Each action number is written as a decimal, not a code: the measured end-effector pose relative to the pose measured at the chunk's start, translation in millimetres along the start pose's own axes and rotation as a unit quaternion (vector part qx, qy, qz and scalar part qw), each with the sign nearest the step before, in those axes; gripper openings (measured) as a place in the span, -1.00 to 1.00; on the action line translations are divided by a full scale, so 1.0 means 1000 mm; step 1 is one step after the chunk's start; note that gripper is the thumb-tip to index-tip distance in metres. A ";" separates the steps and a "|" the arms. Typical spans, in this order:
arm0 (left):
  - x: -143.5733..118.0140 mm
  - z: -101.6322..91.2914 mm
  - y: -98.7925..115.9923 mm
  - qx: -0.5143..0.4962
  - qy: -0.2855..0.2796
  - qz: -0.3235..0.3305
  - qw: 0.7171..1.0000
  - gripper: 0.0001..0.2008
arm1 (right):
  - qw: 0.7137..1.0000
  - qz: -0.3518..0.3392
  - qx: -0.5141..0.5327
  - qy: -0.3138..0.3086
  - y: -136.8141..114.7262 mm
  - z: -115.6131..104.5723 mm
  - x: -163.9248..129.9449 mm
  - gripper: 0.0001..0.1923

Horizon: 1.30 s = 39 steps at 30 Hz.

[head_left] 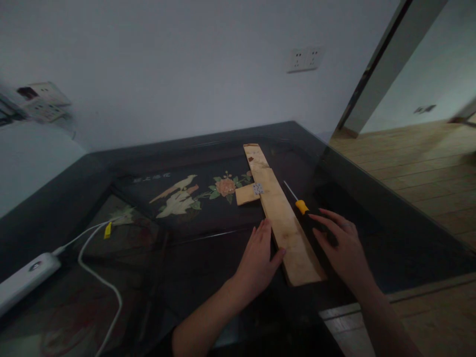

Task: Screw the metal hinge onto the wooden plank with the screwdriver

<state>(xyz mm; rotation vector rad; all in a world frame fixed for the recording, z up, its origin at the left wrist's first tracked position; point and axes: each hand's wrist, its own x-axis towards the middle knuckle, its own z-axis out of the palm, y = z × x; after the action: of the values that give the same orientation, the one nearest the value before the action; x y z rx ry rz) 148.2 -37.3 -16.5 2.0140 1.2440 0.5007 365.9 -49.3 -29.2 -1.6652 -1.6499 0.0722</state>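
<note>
A long pale wooden board (286,228) lies lengthwise on the dark table. A small metal hinge (258,188) joins its left edge to a short wooden piece (247,195). My left hand (258,260) rests against the board's near left edge, fingers stretched out and thumb apart on the wood. To the right of the board, my right hand (344,248) has its thumb and fingers around the dark handle end of a screwdriver (302,207) with a yellow collar. The screwdriver's thin shaft points away from me, toward the far left; part of the handle is hidden by my fingers.
The glossy black table (208,258) carries an inlaid picture of birds (176,201) and a flower (225,187). At left lie a white power strip (29,280) and a white cable (107,283) with a yellow tag (107,230). Wall sockets (305,59) are behind.
</note>
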 end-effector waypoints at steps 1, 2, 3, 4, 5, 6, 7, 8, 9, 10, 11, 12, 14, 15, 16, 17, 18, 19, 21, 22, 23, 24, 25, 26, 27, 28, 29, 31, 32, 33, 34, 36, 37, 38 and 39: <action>-0.001 -0.001 0.000 0.003 -0.005 0.002 1.000 -0.33 | 1.000 -0.004 -0.005 -0.017 0.005 0.003 0.000 -0.66; -0.001 -0.001 0.001 0.006 -0.010 0.005 1.000 -0.32 | 0.999 -0.002 -0.005 -0.034 0.009 0.006 -0.001 -0.63; -0.002 -0.002 0.001 0.008 -0.016 0.009 1.000 -0.30 | 0.999 0.004 -0.003 -0.050 0.012 0.009 -0.001 -0.61; -0.002 -0.004 0.001 0.010 -0.026 0.014 1.000 -0.27 | 0.998 0.010 0.001 -0.061 0.013 0.011 -0.002 -0.60; -0.002 -0.006 0.001 0.011 -0.042 0.020 0.999 -0.21 | 0.997 0.017 0.004 -0.069 0.014 0.013 -0.002 -0.59; -0.003 -0.008 0.001 0.012 -0.061 0.025 0.998 -0.15 | 0.997 0.021 0.007 -0.073 0.014 0.014 -0.003 -0.59; -0.003 -0.010 0.000 0.012 -0.081 0.031 0.996 -0.07 | 0.997 0.022 0.008 -0.076 0.014 0.015 -0.003 -0.58; -0.003 -0.013 0.000 0.011 -0.098 0.036 0.994 0.01 | 0.997 0.022 0.010 -0.076 0.013 0.016 -0.003 -0.58; -0.003 -0.015 -0.001 0.009 -0.111 0.041 0.993 0.07 | 0.997 0.022 0.011 -0.076 0.012 0.016 -0.003 -0.57; -0.003 -0.017 -0.002 0.007 -0.120 0.045 0.992 0.12 | 0.997 0.023 0.011 -0.076 0.012 0.015 -0.003 -0.57; -0.003 -0.018 -0.002 0.007 -0.124 0.047 0.991 0.16 | 0.997 0.025 0.010 -0.076 0.011 0.015 -0.003 -0.57; -0.003 -0.019 -0.003 0.008 -0.129 0.048 0.990 0.18 | 0.997 0.027 0.007 -0.077 0.010 0.015 -0.003 -0.56; -0.003 -0.019 -0.003 0.016 -0.135 0.046 0.990 0.21 | 0.996 0.030 -0.003 -0.079 0.008 0.014 -0.003 -0.56; -0.003 -0.018 -0.004 0.020 -0.135 0.044 0.990 0.21 | 0.996 0.031 -0.009 -0.079 0.006 0.014 -0.004 -0.56; -0.003 -0.017 -0.004 0.024 -0.132 0.044 0.990 0.21 | 0.996 0.030 -0.015 -0.077 0.004 0.014 -0.005 -0.56; -0.003 -0.015 -0.004 0.027 -0.128 0.044 0.990 0.21 | 0.997 0.029 -0.021 -0.075 0.001 0.015 -0.006 -0.56; -0.003 -0.014 -0.004 0.029 -0.122 0.045 0.991 0.21 | 0.997 0.027 -0.029 -0.073 -0.001 0.016 -0.007 -0.56; -0.003 -0.013 -0.004 0.031 -0.118 0.048 0.991 0.21 | 0.997 0.025 -0.036 -0.071 -0.004 0.017 -0.008 -0.57; -0.003 -0.011 -0.005 0.034 -0.112 0.052 0.992 0.22 | 0.996 0.022 -0.047 -0.070 -0.007 0.019 -0.009 -0.57; -0.003 -0.010 -0.005 0.034 -0.110 0.053 0.992 0.21 | 0.996 0.021 -0.052 -0.069 -0.007 0.019 -0.010 -0.57; -0.003 -0.010 -0.005 0.033 -0.107 0.055 0.992 0.21 | 0.996 0.020 -0.055 -0.067 -0.007 0.020 -0.010 -0.58; -0.003 -0.009 -0.004 0.031 -0.103 0.057 0.993 0.20 | 0.996 0.018 -0.056 -0.065 -0.007 0.020 -0.010 -0.58; -0.004 -0.009 -0.004 0.029 -0.100 0.058 0.993 0.20 | 0.996 0.015 -0.055 -0.065 -0.006 0.020 -0.010 -0.58; -0.004 -0.008 -0.004 0.028 -0.096 0.059 0.993 0.20 | 0.996 0.011 -0.052 -0.067 -0.004 0.021 -0.009 -0.58; -0.004 -0.008 -0.003 0.028 -0.093 0.060 0.993 0.20 | 0.996 0.008 -0.049 -0.069 -0.003 0.021 -0.009 -0.58; -0.005 -0.007 -0.003 0.029 -0.091 0.060 0.994 0.20 | 0.996 0.005 -0.046 -0.073 -0.002 0.021 -0.008 -0.57; -0.005 -0.007 -0.003 0.032 -0.091 0.060 0.994 0.21 | 0.996 0.003 -0.043 -0.077 -0.001 0.021 -0.008 -0.56; -0.005 -0.006 -0.002 0.036 -0.092 0.058 0.993 0.21 | 0.996 0.005 -0.038 -0.080 -0.001 0.022 -0.007 -0.55; -0.005 -0.006 -0.002 0.036 -0.093 0.057 0.993 0.21 | 0.996 0.007 -0.036 -0.079 -0.001 0.022 -0.007 -0.55; -0.005 -0.006 -0.002 0.035 -0.095 0.057 0.993 0.21 | 0.996 0.009 -0.033 -0.078 -0.001 0.022 -0.007 -0.55; -0.005 -0.007 -0.002 0.033 -0.096 0.057 0.993 0.21 | 0.996 0.010 -0.031 -0.077 -0.002 0.022 -0.007 -0.55; -0.005 -0.008 -0.001 0.030 -0.101 0.057 0.993 0.19 | 0.997 0.011 -0.027 -0.076 -0.003 0.021 -0.007 -0.55; -0.005 -0.009 -0.001 0.029 -0.105 0.055 0.992 0.19 | 0.997 0.012 -0.027 -0.077 -0.004 0.021 -0.007 -0.55; -0.004 -0.010 0.000 0.029 -0.110 0.053 0.992 0.19 | 0.996 0.013 -0.029 -0.078 -0.005 0.020 -0.007 -0.55; -0.004 -0.011 0.000 0.029 -0.114 0.051 0.992 0.18 | 0.996 0.013 -0.032 -0.080 -0.005 0.020 -0.008 -0.55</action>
<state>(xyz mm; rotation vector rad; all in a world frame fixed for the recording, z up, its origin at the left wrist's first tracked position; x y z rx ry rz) 139.4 -37.4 -8.8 2.1239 1.0318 0.2745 349.8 -47.1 -44.0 -1.7687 -1.7656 0.1711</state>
